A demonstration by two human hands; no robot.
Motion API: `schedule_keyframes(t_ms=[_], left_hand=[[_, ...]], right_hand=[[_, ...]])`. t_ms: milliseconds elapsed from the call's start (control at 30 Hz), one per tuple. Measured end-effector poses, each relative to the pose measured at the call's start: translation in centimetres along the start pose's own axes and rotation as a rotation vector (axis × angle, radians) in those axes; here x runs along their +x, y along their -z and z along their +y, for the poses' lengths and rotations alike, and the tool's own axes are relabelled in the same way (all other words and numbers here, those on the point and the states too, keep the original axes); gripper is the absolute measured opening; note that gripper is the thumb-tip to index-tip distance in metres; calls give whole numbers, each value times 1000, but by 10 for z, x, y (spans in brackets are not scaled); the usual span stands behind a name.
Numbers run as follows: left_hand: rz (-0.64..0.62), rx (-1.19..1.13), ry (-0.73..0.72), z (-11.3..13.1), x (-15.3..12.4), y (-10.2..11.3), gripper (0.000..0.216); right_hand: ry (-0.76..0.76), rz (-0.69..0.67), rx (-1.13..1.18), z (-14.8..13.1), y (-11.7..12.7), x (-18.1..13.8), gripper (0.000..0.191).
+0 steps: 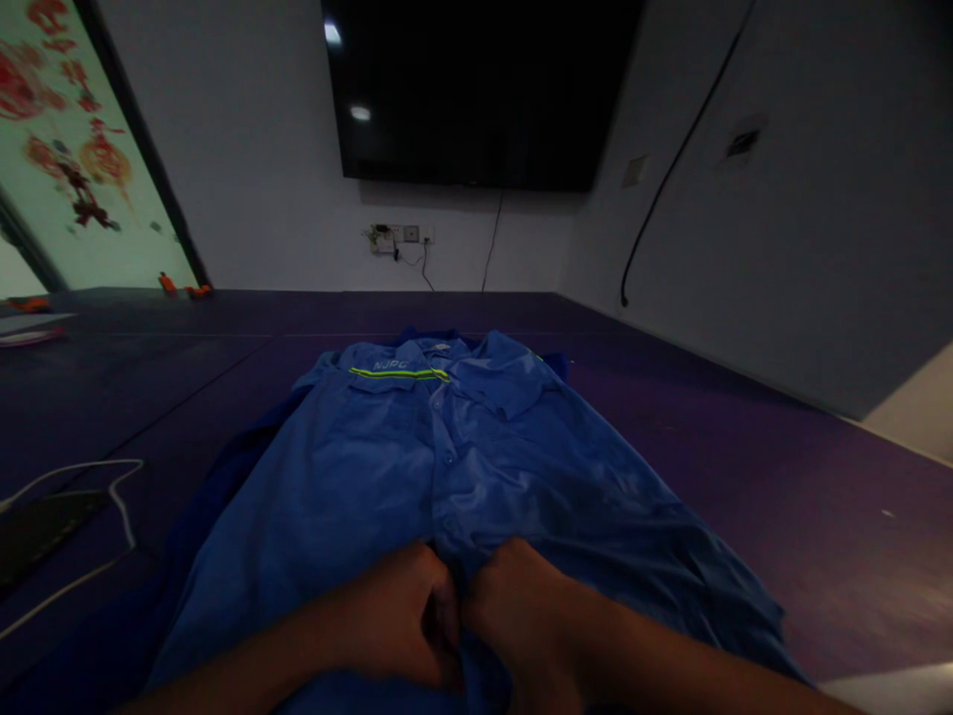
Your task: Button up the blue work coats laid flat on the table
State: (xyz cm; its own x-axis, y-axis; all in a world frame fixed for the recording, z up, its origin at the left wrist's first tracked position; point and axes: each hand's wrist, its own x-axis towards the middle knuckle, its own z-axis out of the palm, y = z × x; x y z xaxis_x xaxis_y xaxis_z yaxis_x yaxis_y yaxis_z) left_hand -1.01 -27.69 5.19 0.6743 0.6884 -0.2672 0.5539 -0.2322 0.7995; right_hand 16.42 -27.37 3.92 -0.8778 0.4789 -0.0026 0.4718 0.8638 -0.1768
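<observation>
A blue work shirt (447, 467) lies flat on a dark purple table (781, 467), collar away from me, with a yellow-green reflective stripe (398, 373) across its chest. My left hand (406, 616) and my right hand (521, 606) sit side by side at the shirt's button placket near the hem. Both hands are closed, with fingers pinching the fabric where the two front edges meet. What exactly lies between the fingertips is hidden by the knuckles.
A dark phone (41, 526) with a white cable (111, 497) lies on the table's left side. A black wall screen (476, 89) hangs ahead, above a wall socket (398, 236). A black cord (670, 169) runs down the right wall.
</observation>
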Motion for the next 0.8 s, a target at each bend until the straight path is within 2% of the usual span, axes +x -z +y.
schedule_keyframes(t_ms=[200, 300, 467, 567, 667, 733, 800], left_hand=[[80, -229, 76, 2, 3, 4, 10], [183, -352, 118, -1, 7, 12, 14], [371, -492, 146, -3, 12, 28, 22], [489, -517, 166, -2, 13, 34, 26], [600, -563, 146, -2, 12, 36, 28], [675, -604, 103, -1, 12, 36, 28], [670, -634, 63, -1, 12, 34, 29]], right_hand=[[-3, 75, 165, 1, 21, -4, 14], [-109, 149, 345, 8, 23, 0, 11], [-341, 165, 912, 27, 21, 10, 15], [-531, 238, 1165, 39, 18, 15, 17], [-652, 351, 1315, 49, 20, 16, 21], [-665, 433, 1344, 54, 23, 14, 22], [-647, 491, 1338, 57, 24, 13, 25]])
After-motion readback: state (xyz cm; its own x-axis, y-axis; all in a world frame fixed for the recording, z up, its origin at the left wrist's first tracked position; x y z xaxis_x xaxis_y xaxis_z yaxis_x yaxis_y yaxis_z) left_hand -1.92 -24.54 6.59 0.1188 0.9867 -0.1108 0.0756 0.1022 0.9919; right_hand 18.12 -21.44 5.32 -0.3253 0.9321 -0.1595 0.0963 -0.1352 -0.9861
